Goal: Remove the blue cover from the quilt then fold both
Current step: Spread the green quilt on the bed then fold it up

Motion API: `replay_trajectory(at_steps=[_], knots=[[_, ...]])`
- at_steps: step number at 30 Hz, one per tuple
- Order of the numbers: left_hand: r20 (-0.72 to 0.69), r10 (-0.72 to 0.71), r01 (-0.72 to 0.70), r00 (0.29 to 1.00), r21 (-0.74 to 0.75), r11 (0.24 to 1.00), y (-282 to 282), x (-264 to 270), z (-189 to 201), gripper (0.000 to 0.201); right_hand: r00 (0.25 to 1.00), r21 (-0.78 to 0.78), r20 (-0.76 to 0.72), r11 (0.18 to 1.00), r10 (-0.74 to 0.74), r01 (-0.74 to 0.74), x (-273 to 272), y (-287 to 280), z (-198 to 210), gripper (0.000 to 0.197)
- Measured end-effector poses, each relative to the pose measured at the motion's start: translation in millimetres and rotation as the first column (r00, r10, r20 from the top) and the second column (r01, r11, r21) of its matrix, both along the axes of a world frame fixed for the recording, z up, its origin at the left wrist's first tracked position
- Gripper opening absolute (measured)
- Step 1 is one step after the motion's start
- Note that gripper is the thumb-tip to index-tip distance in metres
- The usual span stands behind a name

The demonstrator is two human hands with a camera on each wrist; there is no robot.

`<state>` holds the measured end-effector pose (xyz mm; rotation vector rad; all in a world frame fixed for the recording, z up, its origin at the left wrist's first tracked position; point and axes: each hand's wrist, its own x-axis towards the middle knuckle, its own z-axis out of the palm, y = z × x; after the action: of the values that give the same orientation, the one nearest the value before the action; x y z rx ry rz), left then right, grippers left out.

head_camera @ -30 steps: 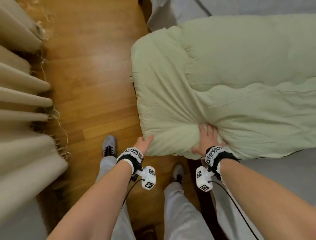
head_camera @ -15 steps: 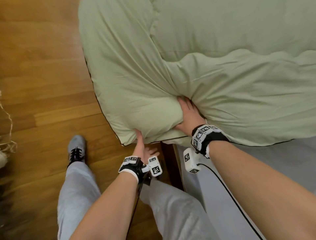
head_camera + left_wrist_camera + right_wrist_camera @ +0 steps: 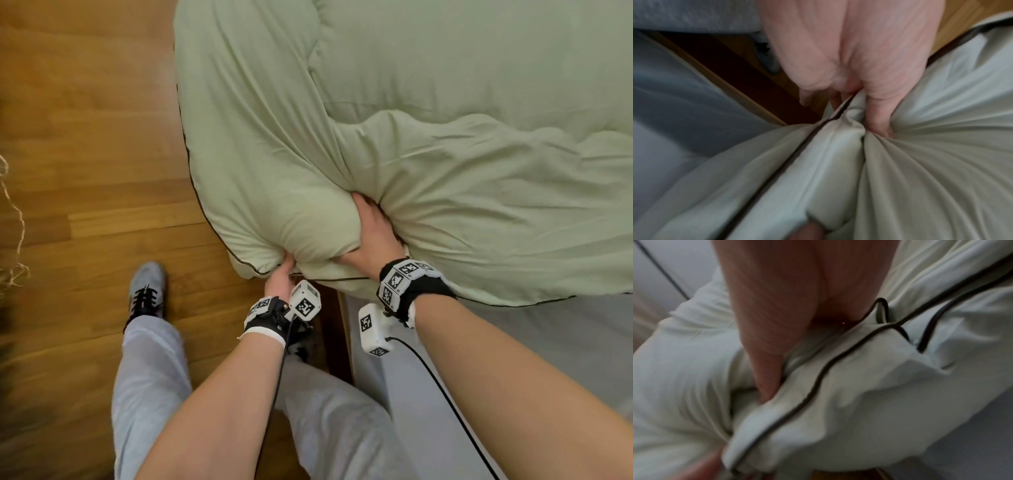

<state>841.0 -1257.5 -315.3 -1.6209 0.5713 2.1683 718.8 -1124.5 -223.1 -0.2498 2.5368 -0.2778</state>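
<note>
bare forearms. black wrist straps (image 3: 416, 291) with white edging, carrying white marker cubes (image 3: 305, 301) printed with black square codes. thin black cables (image 3: 442, 394) trail back. light grey trousers (image 3: 150, 373), grey shoe (image 3: 148, 291) with black laces.

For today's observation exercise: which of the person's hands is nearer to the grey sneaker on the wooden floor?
Left. The left hand pinches the quilt corner just right of the grey sneaker; the right hand grips the quilt farther right, over the bed.
</note>
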Motion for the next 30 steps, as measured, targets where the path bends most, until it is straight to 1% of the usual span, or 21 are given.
replay_trajectory(at_steps=[1, 2, 4, 5, 7, 9, 10, 12, 13, 14, 16, 18, 19, 21, 22, 23, 25, 27, 28, 29, 30], knots=[[-0.033, 0.016, -0.016, 0.999, -0.009, 1.000, -9, 0, 19, 0.066, 1.000, -0.021, -0.021, 1.000, 0.006, -0.007, 6, -4, 11, 0.127], [-0.073, 0.038, -0.040, 0.997, -0.034, 0.999, -20, -2, 37, 0.054, 0.999, -0.043, -0.036, 0.999, 0.009, -0.010, 14, -9, 24, 0.129], [-0.158, 0.074, -0.087, 0.985, -0.073, 0.994, -42, -13, 84, 0.034, 0.997, -0.089, -0.077, 0.996, -0.005, -0.002, 30, -19, 52, 0.127], [-0.201, 0.075, -0.099, 0.977, -0.112, 0.989, -52, -23, 113, 0.035, 0.994, -0.103, -0.107, 0.995, -0.005, -0.006, 35, -24, 67, 0.123], [-0.237, 0.010, -0.071, 0.971, -0.249, 0.966, -65, -50, 167, 0.052, 0.993, -0.100, -0.117, 0.995, 0.011, -0.023, 35, -33, 98, 0.122], [-0.268, -0.081, -0.036, 0.960, -0.406, 0.913, -70, -79, 227, 0.065, 0.998, -0.088, -0.050, 0.996, 0.022, -0.026, 21, -39, 138, 0.132], [-0.278, -0.151, -0.006, 0.949, -0.491, 0.871, -67, -93, 259, 0.067, 0.999, -0.069, -0.034, 0.997, 0.020, -0.022, 11, -39, 161, 0.139], [-0.341, -0.235, -0.009, 0.910, -0.584, 0.812, -55, -119, 318, 0.044, 0.997, -0.005, -0.075, 1.000, 0.024, -0.024, -11, -37, 208, 0.148], [-0.395, -0.270, -0.036, 0.878, -0.617, 0.786, -46, -131, 345, 0.029, 0.991, 0.034, -0.125, 0.999, 0.036, -0.032, -20, -36, 232, 0.146], [-0.435, -0.303, -0.062, 0.848, -0.649, 0.758, -37, -142, 368, 0.021, 0.983, 0.061, -0.179, 0.998, 0.043, -0.033, -26, -35, 250, 0.136], [-0.503, -0.380, -0.093, 0.776, -0.688, 0.719, -16, -162, 408, 0.020, 0.966, 0.077, -0.257, 0.997, -0.001, 0.021, -36, -32, 274, 0.100], [-0.523, -0.487, -0.072, 0.699, -0.729, 0.680, 4, -178, 437, 0.025, 0.933, 0.037, -0.338, 0.989, -0.123, 0.144, -49, -25, 293, 0.083], [-0.515, -0.538, -0.049, 0.668, -0.752, 0.658, 11, -184, 447, 0.028, 0.907, -0.035, -0.365, 0.977, -0.210, 0.212, -59, -19, 301, 0.074], [-0.461, -0.630, 0.025, 0.626, -0.795, 0.606, 14, -190, 456, 0.031, 0.862, -0.166, -0.364, 0.935, -0.353, 0.313, -84, -6, 313, 0.037], [-0.416, -0.669, 0.079, 0.616, -0.813, 0.577, 8, -190, 456, 0.031, 0.855, -0.191, -0.342, 0.920, -0.389, 0.342, -97, -1, 317, 0.024], [-0.368, -0.698, 0.140, 0.614, -0.820, 0.555, 0, -190, 453, 0.030, 0.853, -0.200, -0.320, 0.910, -0.412, 0.364, -110, 2, 320, 0.018], [-0.276, -0.725, 0.265, 0.631, -0.801, 0.536, -21, -187, 439, 0.038, 0.828, -0.245, -0.288, 0.872, -0.482, 0.423, -134, 1, 321, 0.021], [-0.179, -0.670, 0.401, 0.720, -0.680, 0.613, -43, -184, 415, 0.055, 0.814, -0.279, -0.246, 0.843, -0.526, 0.460, -154, -11, 322, 0.028], [-0.110, -0.658, 0.486, 0.745, -0.587, 0.647, -53, -184, 402, 0.067, 0.816, -0.265, -0.238, 0.844, -0.526, 0.467, -165, -19, 321, 0.029], [-0.055, -0.652, 0.549, 0.757, -0.487, 0.679, -61, -187, 390, 0.084, 0.824, -0.246, -0.226, 0.849, -0.520, 0.468, -176, -27, 322, 0.029], [-0.028, -0.629, 0.570, 0.777, -0.391, 0.723, -67, -192, 381, 0.106, 0.830, -0.237, -0.217, 0.852, -0.514, 0.466, -188, -34, 322, 0.028]])
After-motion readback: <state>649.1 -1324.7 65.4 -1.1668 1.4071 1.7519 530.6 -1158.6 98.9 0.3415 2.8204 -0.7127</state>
